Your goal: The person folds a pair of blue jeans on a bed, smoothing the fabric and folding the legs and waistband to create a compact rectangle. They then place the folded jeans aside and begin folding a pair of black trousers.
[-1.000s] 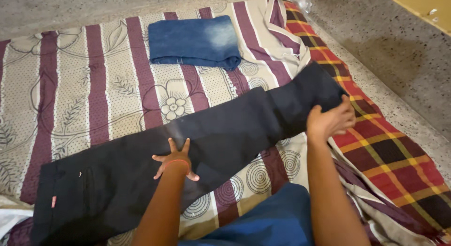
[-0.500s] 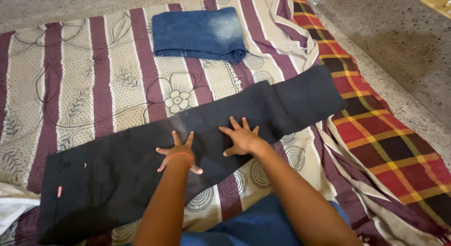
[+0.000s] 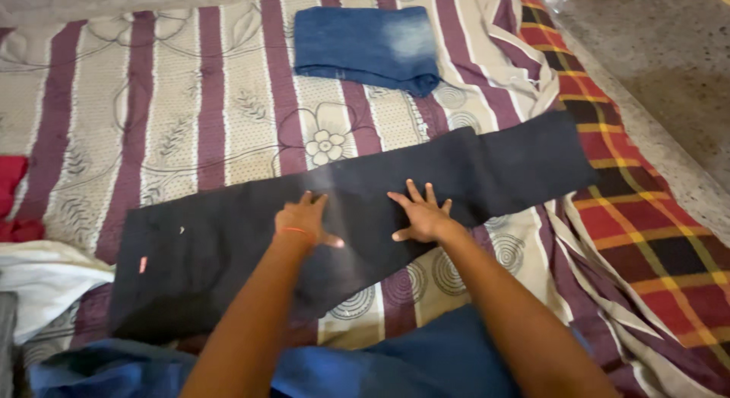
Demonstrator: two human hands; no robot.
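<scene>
A pair of black trousers [image 3: 494, 166] lies flat and folded lengthwise across a striped, flowered bedsheet [image 3: 175, 117], waist at the left, leg ends at the right. My left hand [image 3: 304, 218], with a red thread at the wrist, rests palm down on the middle of the trousers. Just right of it, my right hand [image 3: 420, 215] presses flat on the cloth with fingers spread. Neither hand grips anything.
Folded blue jeans [image 3: 365, 44] lie on the sheet at the back. A red and yellow checked blanket [image 3: 646, 223] runs down the right side beside grey stone floor [image 3: 669, 71]. Red cloth [image 3: 11, 200] and white cloth [image 3: 42, 280] sit at the left; blue fabric [image 3: 426, 364] is nearest me.
My right hand let go of the trouser leg end and came to rest flat near the left hand. The view has shifted left, bringing the red and white cloth into sight.
</scene>
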